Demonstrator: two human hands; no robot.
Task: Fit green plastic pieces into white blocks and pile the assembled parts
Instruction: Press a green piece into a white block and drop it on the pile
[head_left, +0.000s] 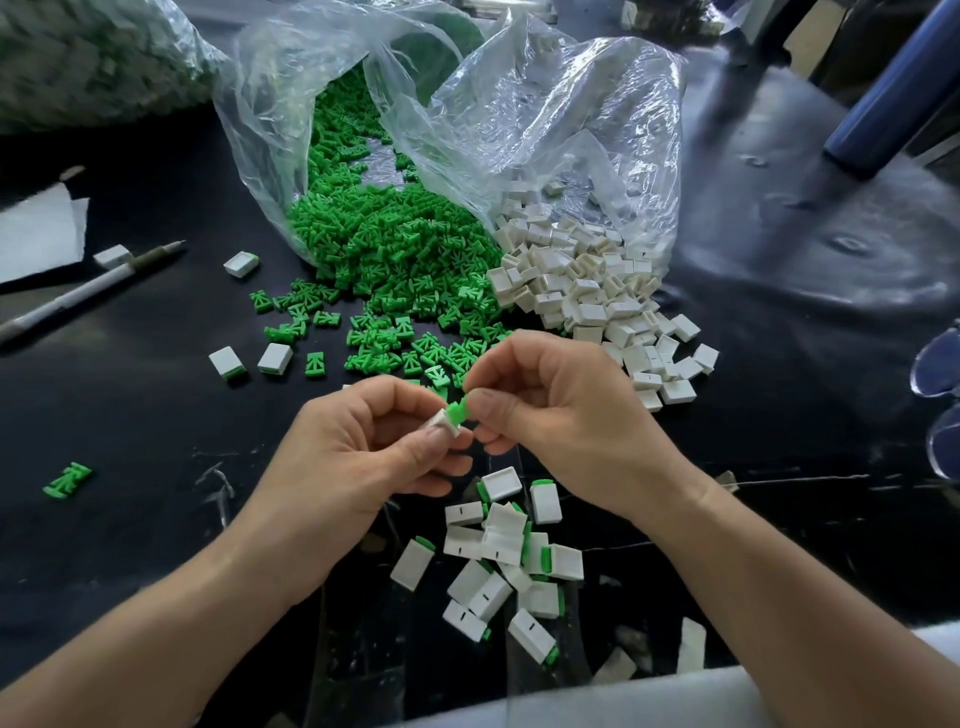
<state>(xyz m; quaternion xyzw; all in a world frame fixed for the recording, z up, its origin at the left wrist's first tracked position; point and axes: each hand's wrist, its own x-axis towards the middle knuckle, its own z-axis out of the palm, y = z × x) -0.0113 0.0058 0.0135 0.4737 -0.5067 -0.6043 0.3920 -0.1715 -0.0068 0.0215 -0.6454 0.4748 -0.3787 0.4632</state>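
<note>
Works at a black tabletop (130, 405). Has two open bags (545, 130) lying beyond the pile (498, 561), spilling green pieces (384, 249) and white blocks (587, 291) within easy reach. Nearer the pile, pinches a block (441, 421) in the left hand (358, 447), open end turned rightward. Clamps the right hand (556, 410) grip on a green piece (456, 413), apparently entering that block.

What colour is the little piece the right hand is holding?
The piece is bright green, seen best in the head view.
</note>
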